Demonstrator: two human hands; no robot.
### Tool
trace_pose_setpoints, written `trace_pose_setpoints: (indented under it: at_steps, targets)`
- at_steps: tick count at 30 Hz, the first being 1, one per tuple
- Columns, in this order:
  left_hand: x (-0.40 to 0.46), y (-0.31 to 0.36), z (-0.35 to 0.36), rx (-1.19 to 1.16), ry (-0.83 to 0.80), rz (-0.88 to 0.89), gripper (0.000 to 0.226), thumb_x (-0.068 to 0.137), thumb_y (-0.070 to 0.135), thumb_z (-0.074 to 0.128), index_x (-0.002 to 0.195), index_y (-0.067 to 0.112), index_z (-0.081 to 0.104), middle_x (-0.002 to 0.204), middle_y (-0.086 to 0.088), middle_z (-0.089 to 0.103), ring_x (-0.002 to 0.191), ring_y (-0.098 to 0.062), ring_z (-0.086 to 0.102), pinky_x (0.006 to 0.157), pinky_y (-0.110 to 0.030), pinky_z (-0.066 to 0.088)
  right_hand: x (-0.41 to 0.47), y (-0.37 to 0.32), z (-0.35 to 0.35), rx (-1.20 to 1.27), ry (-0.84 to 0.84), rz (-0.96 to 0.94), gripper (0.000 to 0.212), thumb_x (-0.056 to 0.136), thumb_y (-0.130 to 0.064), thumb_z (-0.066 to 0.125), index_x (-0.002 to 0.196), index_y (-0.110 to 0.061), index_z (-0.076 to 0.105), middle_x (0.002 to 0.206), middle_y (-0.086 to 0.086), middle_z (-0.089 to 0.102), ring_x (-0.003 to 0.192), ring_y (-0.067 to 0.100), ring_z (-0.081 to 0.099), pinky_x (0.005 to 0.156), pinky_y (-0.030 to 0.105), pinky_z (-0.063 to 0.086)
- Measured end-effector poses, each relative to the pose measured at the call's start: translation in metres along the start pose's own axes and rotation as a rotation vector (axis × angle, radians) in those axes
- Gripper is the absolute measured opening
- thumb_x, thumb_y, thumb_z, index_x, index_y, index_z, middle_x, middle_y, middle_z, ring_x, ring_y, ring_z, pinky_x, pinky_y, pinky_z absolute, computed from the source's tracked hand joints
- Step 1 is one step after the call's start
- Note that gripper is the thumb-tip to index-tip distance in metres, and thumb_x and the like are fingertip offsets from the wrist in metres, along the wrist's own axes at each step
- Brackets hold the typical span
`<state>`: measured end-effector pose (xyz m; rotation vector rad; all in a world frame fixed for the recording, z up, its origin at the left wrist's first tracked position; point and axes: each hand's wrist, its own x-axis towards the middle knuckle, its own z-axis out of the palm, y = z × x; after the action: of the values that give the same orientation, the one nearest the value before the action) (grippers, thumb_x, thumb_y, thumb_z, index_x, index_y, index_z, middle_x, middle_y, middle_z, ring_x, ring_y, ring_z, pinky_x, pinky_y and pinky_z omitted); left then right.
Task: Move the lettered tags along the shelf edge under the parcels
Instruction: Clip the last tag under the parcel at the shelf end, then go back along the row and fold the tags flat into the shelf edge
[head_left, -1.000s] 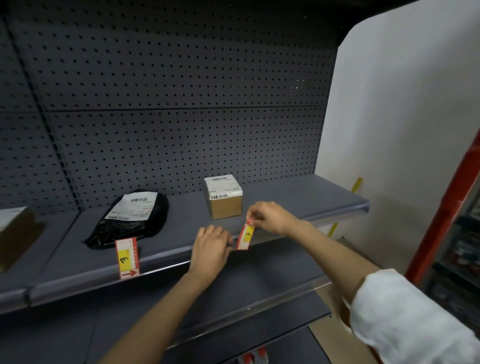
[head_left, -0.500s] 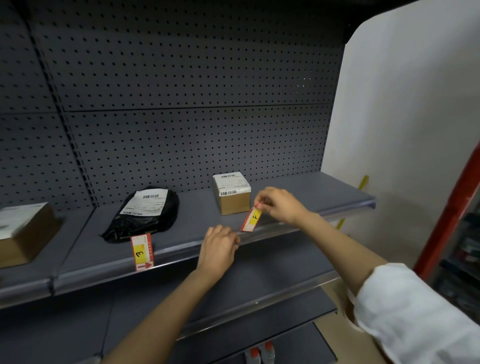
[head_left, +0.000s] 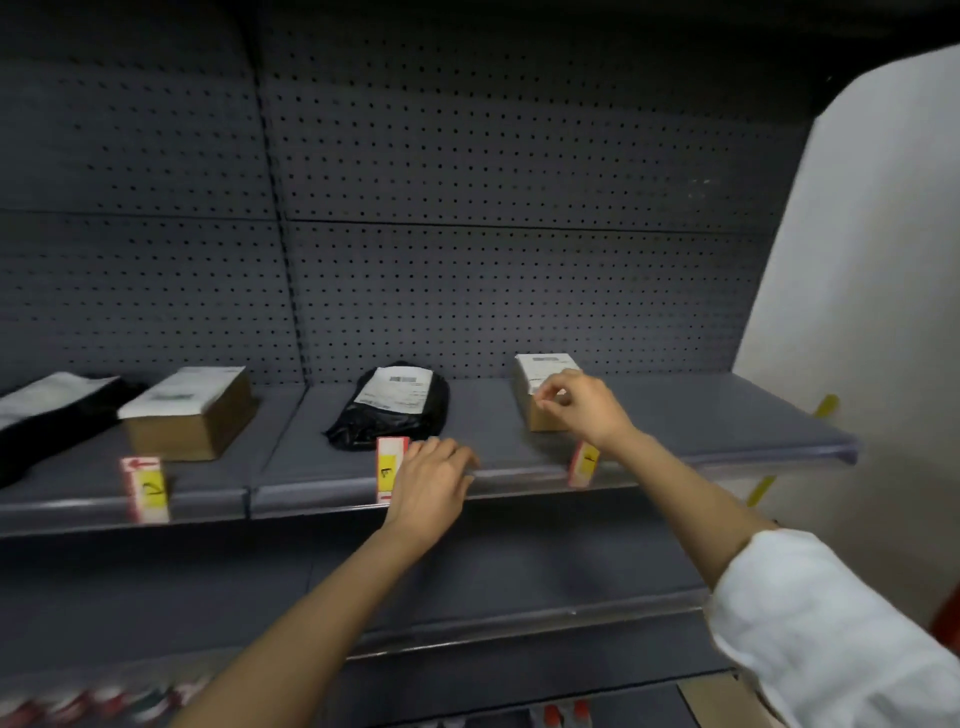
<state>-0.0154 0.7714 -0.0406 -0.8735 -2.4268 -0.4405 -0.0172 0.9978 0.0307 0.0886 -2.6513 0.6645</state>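
**Q:** What lies along the shelf, starting from its left end?

**A:** The grey shelf (head_left: 675, 415) runs across a dark pegboard wall (head_left: 467, 208). At the shelf's far left lies a flat black parcel with a white top (head_left: 47, 410), partly cut off by the frame. Just right of it sits a brown carton (head_left: 187, 413) with a white label. On the shelf edge below that carton stands a red-and-yellow tag (head_left: 146, 488) with a red arrow; its letter is too blurred to read.

**Q:** And toward the shelf's middle?

**A:** A black plastic mailer bag (head_left: 389, 408) with a white shipping label rests there. Below it on the shelf edge is the E tag (head_left: 388, 470). The left hand (head_left: 434, 486) lies over the shelf edge, touching the E tag's right side and covering part of it. Its fingers are spread and relaxed; whether it grips the tag, I cannot tell.

**Q:** What about the shelf's right part?

**A:** A small brown box (head_left: 540, 387) with a barcode label stands there. The right hand (head_left: 582, 410) is raised in front of it, thumb and forefinger pinched together. It holds nothing I can see. Below that wrist, the F tag (head_left: 583, 464) sits clipped on the shelf edge, tilted a little, under the small box. A white sleeve (head_left: 831, 634) covers the right upper arm.
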Motion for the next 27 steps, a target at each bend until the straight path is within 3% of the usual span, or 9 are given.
trace_pose_setpoints:
  at_steps: [3, 7, 11, 16, 20, 27]
  targets:
    - [-0.035, -0.044, -0.042, 0.12, 0.058, -0.047, 0.017, 0.072, 0.012, 0.071, 0.086, 0.013, 0.062, 0.082, -0.009, 0.064, 0.079, -0.03, 0.057, 0.072, -0.038, 0.043, 0.012, -0.065, 0.04, 0.055, -0.086, -0.115, 0.004, 0.083, -0.018, 0.066, 0.084, -0.021, 0.069, 0.094, 0.003, 0.069, 0.084, 0.017, 0.062, 0.078, 0.031, 0.049]
    - [-0.096, -0.118, -0.112, 0.227, 0.053, -0.187, 0.019, 0.077, 0.019, 0.066, 0.094, 0.013, 0.061, 0.087, -0.01, 0.064, 0.087, -0.031, 0.057, 0.075, -0.039, 0.043, 0.012, -0.174, 0.106, 0.145, -0.215, -0.291, 0.004, 0.082, -0.023, 0.067, 0.083, -0.02, 0.069, 0.091, 0.001, 0.07, 0.083, 0.014, 0.062, 0.072, 0.025, 0.045]
    - [-0.178, -0.194, -0.187, 0.361, 0.045, -0.314, 0.018, 0.078, 0.019, 0.066, 0.093, 0.012, 0.061, 0.087, -0.011, 0.065, 0.087, -0.034, 0.057, 0.075, -0.04, 0.043, 0.001, -0.292, 0.169, 0.235, -0.308, -0.403, 0.005, 0.083, -0.025, 0.066, 0.085, -0.022, 0.07, 0.092, -0.001, 0.069, 0.084, 0.016, 0.062, 0.079, 0.038, 0.053]
    - [-0.277, -0.276, -0.276, 0.474, 0.012, -0.422, 0.016, 0.08, 0.023, 0.064, 0.093, 0.014, 0.06, 0.087, -0.008, 0.064, 0.085, -0.031, 0.056, 0.072, -0.039, 0.043, -0.028, -0.423, 0.24, 0.326, -0.337, -0.484, 0.008, 0.082, -0.028, 0.066, 0.089, -0.026, 0.067, 0.094, -0.001, 0.07, 0.085, 0.018, 0.064, 0.079, 0.041, 0.053]
    - [-0.33, -0.335, -0.325, 0.504, 0.044, -0.477, 0.015, 0.078, 0.021, 0.067, 0.09, 0.017, 0.061, 0.086, -0.005, 0.065, 0.083, -0.028, 0.057, 0.071, -0.038, 0.043, -0.052, -0.497, 0.287, 0.363, -0.315, -0.484, 0.011, 0.083, -0.036, 0.064, 0.093, -0.033, 0.065, 0.099, -0.006, 0.069, 0.086, 0.013, 0.063, 0.075, 0.035, 0.053]
    - [-0.376, -0.419, -0.361, 0.464, 0.105, -0.594, 0.018, 0.076, 0.021, 0.071, 0.092, 0.018, 0.063, 0.084, -0.004, 0.066, 0.08, -0.027, 0.058, 0.071, -0.038, 0.045, -0.041, -0.593, 0.337, 0.319, -0.342, -0.557, 0.011, 0.085, -0.036, 0.062, 0.095, -0.032, 0.064, 0.098, -0.008, 0.066, 0.087, 0.009, 0.061, 0.075, 0.035, 0.054]
